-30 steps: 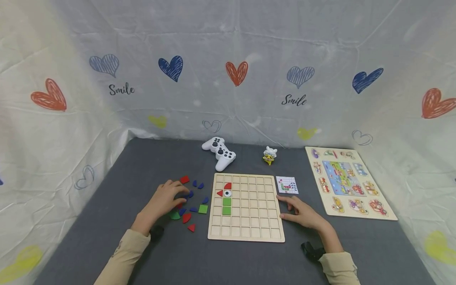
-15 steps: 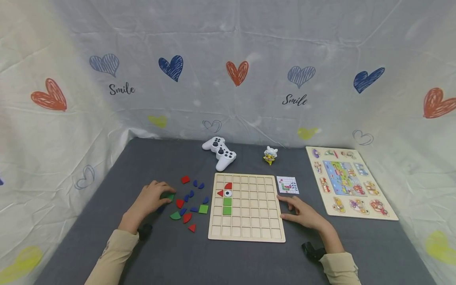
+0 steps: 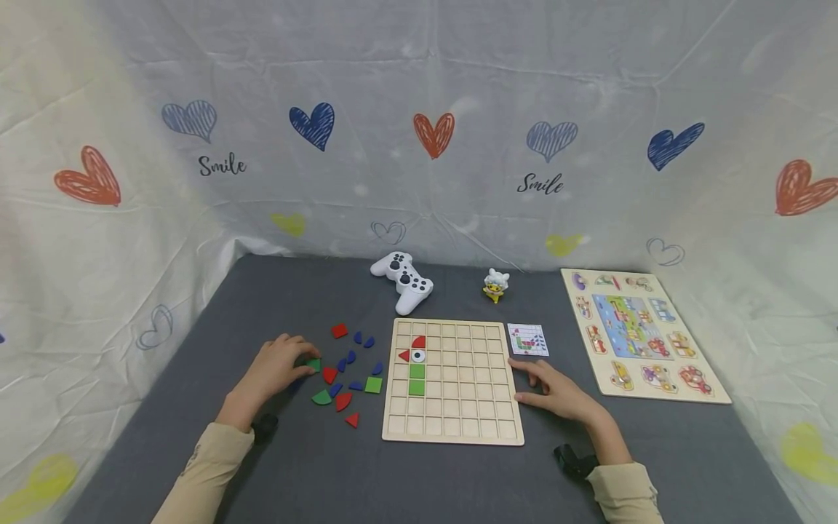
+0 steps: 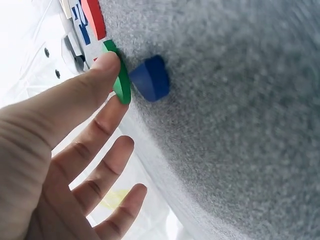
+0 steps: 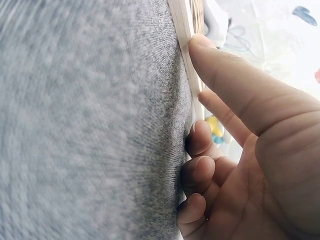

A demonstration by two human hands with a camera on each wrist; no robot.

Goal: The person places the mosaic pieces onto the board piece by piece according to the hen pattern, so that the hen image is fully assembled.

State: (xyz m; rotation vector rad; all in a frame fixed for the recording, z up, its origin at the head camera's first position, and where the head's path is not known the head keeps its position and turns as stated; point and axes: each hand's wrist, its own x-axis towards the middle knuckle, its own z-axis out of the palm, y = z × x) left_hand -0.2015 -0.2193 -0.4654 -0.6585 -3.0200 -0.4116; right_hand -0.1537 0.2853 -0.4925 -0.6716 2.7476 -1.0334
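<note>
My left hand pinches a green piece between thumb and index finger, low over the dark cloth, while the other fingers stay loose. The piece's full outline is partly hidden by the fingers. A blue piece lies close beside it in the left wrist view. Right of this hand, red, blue and green flat shapes are scattered, among them a red square and a green square. My right hand rests its thumb and index finger against the right edge of a wooden grid board.
Several pieces sit in the board's left columns, including a round eye piece. A pattern card lies at its upper right. Behind are a white game controller and a small figurine. A picture puzzle board lies far right.
From above the scattered pieces, my left hand has moved left and taken hold of the green piece, then stayed almost still. My right hand keeps its place at the board's edge.
</note>
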